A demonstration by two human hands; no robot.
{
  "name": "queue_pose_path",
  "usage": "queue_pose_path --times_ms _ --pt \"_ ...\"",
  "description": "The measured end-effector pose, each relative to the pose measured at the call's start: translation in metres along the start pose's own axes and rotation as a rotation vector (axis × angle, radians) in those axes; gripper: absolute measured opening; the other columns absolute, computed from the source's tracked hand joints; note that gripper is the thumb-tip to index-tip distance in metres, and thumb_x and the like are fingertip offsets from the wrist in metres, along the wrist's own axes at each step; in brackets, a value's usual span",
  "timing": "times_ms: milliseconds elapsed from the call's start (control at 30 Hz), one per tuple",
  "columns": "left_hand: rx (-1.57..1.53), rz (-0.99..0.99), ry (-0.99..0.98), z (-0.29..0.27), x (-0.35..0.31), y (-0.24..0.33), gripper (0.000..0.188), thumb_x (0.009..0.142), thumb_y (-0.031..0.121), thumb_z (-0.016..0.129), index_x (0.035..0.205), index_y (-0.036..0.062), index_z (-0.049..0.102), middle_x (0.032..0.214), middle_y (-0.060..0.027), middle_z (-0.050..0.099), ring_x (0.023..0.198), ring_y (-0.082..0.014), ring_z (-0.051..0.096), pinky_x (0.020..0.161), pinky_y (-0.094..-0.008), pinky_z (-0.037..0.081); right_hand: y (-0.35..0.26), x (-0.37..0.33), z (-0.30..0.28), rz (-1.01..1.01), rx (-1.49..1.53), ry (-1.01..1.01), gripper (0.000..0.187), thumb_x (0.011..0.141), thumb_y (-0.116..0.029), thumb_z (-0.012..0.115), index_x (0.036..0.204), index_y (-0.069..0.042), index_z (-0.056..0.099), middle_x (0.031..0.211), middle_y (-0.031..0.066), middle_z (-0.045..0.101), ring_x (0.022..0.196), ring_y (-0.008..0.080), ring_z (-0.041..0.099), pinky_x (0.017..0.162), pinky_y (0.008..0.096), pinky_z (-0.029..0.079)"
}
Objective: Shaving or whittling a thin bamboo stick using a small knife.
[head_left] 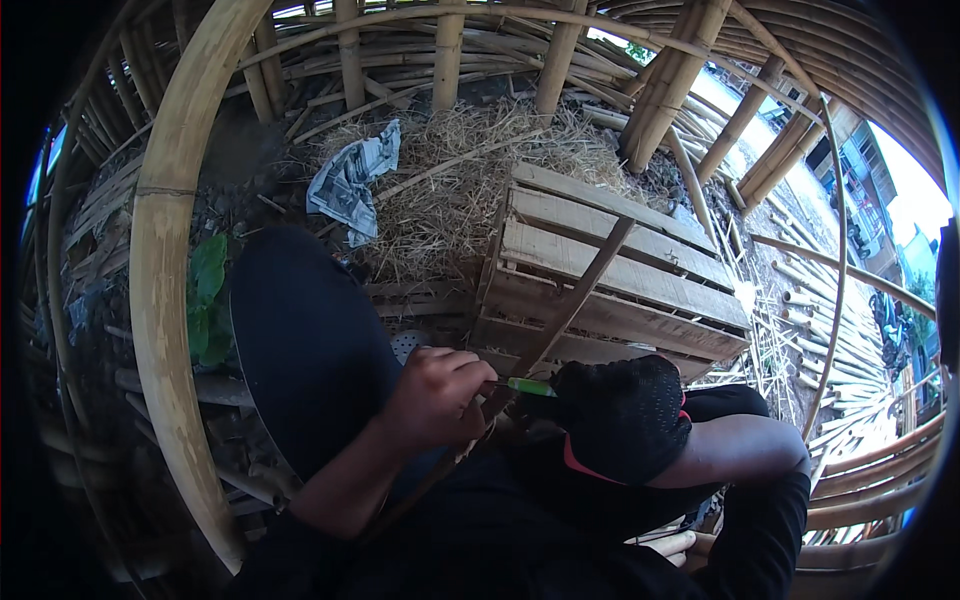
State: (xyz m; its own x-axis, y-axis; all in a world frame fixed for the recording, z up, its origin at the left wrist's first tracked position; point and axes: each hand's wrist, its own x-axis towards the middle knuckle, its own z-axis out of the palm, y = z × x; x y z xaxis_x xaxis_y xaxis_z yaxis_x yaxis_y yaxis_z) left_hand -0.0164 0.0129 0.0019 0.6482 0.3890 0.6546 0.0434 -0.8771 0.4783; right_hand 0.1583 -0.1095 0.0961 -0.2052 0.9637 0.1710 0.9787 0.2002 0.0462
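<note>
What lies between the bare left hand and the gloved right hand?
In the head view, a small green piece and part of a long brown strip show between the left hand and the right hand.

Open-sided bamboo workshop; upright posts (448, 62); stacked poles (858, 362); straw (440, 220)

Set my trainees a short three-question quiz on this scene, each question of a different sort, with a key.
1. Which hand wears the black glove?
2. True or false: the crumpled newspaper lies on top of the slatted wooden crate.
3. Fill the gap: the slim item sticking out from the glove is bright ____.

Key:
1. The right hand.
2. False: it lies by the straw, to the left of the crate.
3. Green.
</note>
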Motion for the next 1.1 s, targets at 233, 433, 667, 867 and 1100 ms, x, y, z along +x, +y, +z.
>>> queue_pose_path --times_ms 233,433,667,867,1100 --pt "-0.035 0.063 -0.017 -0.001 0.009 0.005 0.014 0.060 -0.005 0.061 0.071 0.0045 0.059 0.061 -0.0091 0.057 0.054 -0.0270 0.059 0.050 -0.0350 0.045 0.007 -0.005 0.013 0.023 -0.060 0.028 0.034 0.077 -0.045 0.071 0.077 -0.011 0.064 0.053 0.0040 0.054 0.042 0.0215 0.056 0.041 0.0362 0.039" --pt "-0.464 -0.268 -0.152 0.025 0.014 0.035 0.009 0.083 0.003 0.059 0.075 0.0025 0.062 0.058 -0.0065 0.056 0.049 -0.0158 0.056 0.047 -0.0288 0.043 0.077 0.004 -0.034 -0.106 0.170 -0.406 0.034 0.080 -0.030 0.067 0.106 -0.009 0.067 0.085 0.0127 0.069 0.082 0.0294 0.069 0.072 0.0392 0.055" --pt "-0.859 -0.544 -0.276 0.026 0.010 0.035 0.034 0.101 0.017 0.045 0.079 0.0018 0.064 0.054 0.0008 0.053 0.045 -0.0051 0.050 0.044 -0.0231 0.039 0.113 0.028 -0.031 -0.338 0.240 -0.533 0.045 0.075 -0.011 0.067 0.120 -0.009 0.062 0.112 0.0124 0.064 0.107 0.0305 0.062 0.092 0.0368 0.050" --pt "-0.568 -0.423 -0.162 0.029 0.006 0.037 0.030 0.098 0.017 0.048 0.077 0.0011 0.064 0.054 -0.0021 0.055 0.048 -0.0084 0.055 0.047 -0.0249 0.041 0.103 0.020 -0.016 -0.319 0.314 -0.465 0.034 0.082 -0.013 0.059 0.115 -0.005 0.064 0.112 0.0154 0.065 0.106 0.0318 0.062 0.090 0.0374 0.051" --pt "-0.505 -0.553 -0.245 0.029 0.001 0.037 0.015 0.090 0.007 0.058 0.077 0.0039 0.065 0.061 -0.0101 0.062 0.056 -0.0178 0.063 0.054 -0.0316 0.045 0.070 0.021 -0.007 -0.163 0.243 -0.529 0.030 0.081 -0.018 0.058 0.108 -0.015 0.070 0.107 0.0122 0.068 0.103 0.0303 0.064 0.088 0.0378 0.052"
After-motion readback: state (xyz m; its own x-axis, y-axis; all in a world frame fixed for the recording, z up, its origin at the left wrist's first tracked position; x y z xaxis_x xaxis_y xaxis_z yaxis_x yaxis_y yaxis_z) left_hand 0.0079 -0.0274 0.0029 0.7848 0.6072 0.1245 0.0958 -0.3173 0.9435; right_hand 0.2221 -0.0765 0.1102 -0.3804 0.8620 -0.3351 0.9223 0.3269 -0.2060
